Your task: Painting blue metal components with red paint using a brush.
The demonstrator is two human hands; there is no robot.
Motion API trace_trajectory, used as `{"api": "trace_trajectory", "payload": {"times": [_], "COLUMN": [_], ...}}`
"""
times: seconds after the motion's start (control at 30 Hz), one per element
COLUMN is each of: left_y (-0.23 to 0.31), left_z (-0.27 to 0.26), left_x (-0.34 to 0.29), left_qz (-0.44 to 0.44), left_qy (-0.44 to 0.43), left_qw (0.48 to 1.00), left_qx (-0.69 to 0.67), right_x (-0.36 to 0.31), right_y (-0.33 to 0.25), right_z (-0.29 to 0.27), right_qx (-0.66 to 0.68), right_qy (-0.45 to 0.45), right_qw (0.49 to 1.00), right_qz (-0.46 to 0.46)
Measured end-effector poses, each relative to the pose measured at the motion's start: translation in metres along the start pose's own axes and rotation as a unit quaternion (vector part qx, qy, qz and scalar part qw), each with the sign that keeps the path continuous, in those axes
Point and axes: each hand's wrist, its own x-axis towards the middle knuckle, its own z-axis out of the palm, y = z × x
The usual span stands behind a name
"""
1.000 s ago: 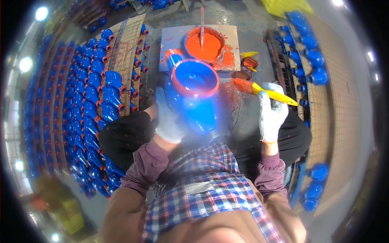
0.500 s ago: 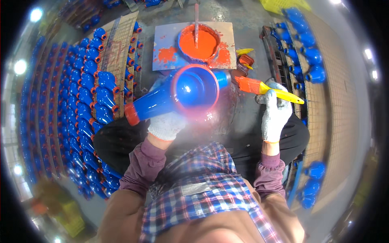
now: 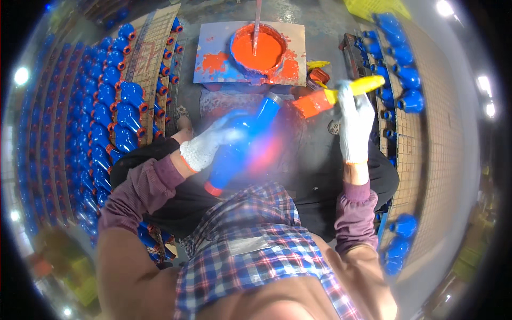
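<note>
we observe: white-gloved left hand (image 3: 209,141) grasping a smooth blue tubular fitting (image 3: 234,154), red-ended; right hand (image 3: 353,120) clasping a flat, orange-coated, yellow-handled brush (image 3: 320,101).

Head-worn fisheye view, downward and near

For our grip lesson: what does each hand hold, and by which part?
The right hand holds a brush by its yellow handle. The left hand holds a blue piece near its middle; blur hides finger placement.
</note>
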Motion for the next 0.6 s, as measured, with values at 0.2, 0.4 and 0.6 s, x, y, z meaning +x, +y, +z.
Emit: {"api": "trace_trajectory", "payload": {"times": [0.2,0.4,0.6], "left_y": [0.014,0.015,0.021], "left_z": [0.025,0.048,0.059], "left_x": [-0.002,-0.009,-0.009], "left_qz": [0.238,0.133,0.139], "left_qy": [-0.005,0.017,-0.003], "left_qw": [0.733,0.585,0.488], "left_qx": [0.637,0.800,0.862], "right_x": [0.033,0.020,-0.002], "right_y": [0.020,0.046,0.038], "right_z": [0.028,0.054,0.054], "right_qx": [-0.210,-0.357,-0.344], "right_qy": [-0.109,-0.173,-0.161], "right_qw": [0.967,0.911,0.908], "right_qz": [-0.096,-0.114,-0.176]}}
